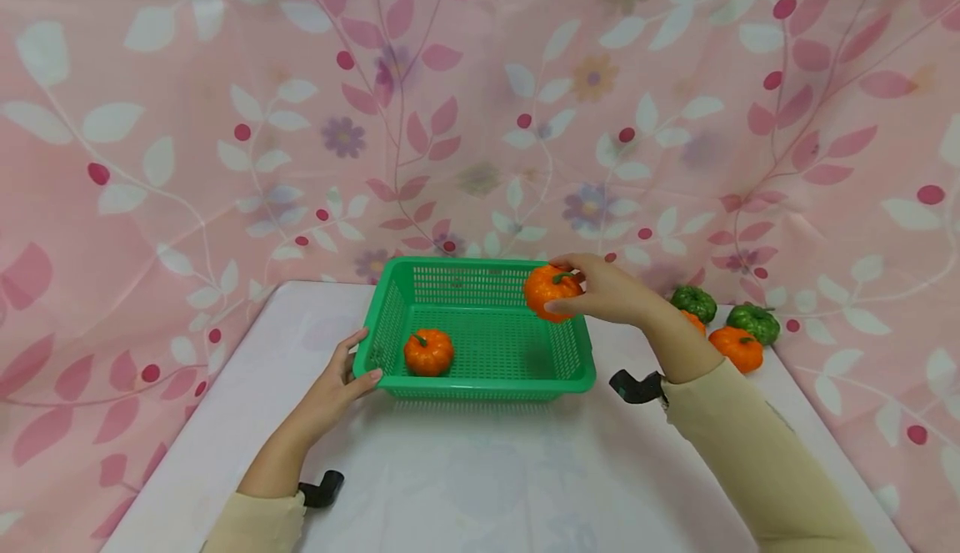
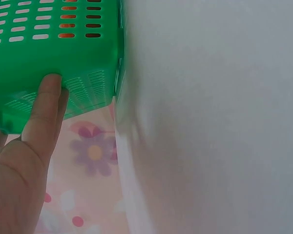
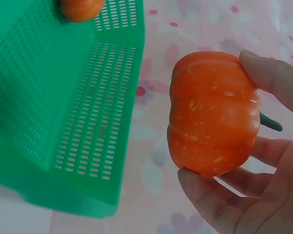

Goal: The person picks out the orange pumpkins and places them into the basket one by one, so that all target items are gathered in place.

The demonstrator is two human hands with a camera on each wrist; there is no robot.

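My right hand (image 1: pixel 611 290) holds a small orange pumpkin (image 1: pixel 551 293) with a green stem, above the right end of a green plastic basket (image 1: pixel 480 384). In the right wrist view, thumb and fingertips span the sides of that pumpkin (image 3: pixel 212 114), its stem pointing toward the palm. Another orange pumpkin (image 1: pixel 429 353) sits inside the basket at its front left. At the basket's front left corner, my left hand (image 1: pixel 333 390) grips with the thumb at the front and fingers along the left side. The left wrist view shows a digit against the slotted outer wall (image 2: pixel 53 53).
To the right on the white table (image 1: pixel 480 470) lie an orange pumpkin (image 1: pixel 738 349), another partly hidden behind the right arm (image 1: pixel 693 319), and two green pumpkins, one farther back (image 1: pixel 693 303) and one nearer (image 1: pixel 753 324). A pink floral cloth (image 1: pixel 480 119) hangs behind.
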